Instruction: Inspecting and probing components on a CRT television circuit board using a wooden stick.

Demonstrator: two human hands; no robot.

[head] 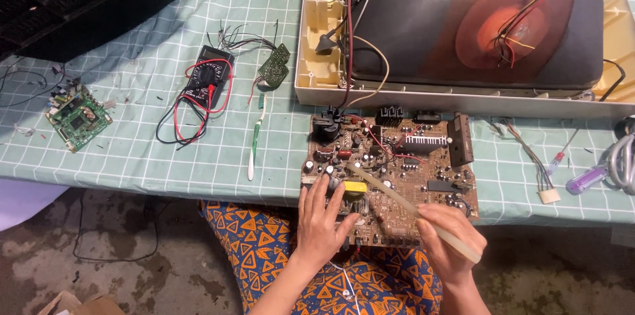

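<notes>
The brown circuit board (390, 179), dense with components, lay at the desk (165, 156) edge over the person's lap. The left hand (322, 222) pressed flat on its near corner, steadying it; the right hand (450, 239) gripped a pale, slim brush handle (410, 208), tip angled onto the parts. A black multimeter (206, 80) sat well left.

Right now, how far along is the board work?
Done: the TV set lies face down with its back off, and the brown circuit board is pulled out onto the table edge. In hand: the left hand steadies the board's near corner while the right hand works a pale stick-like tool across its parts. Left: the multimeter sits idle, leads coiled; board wires look loose.
</notes>
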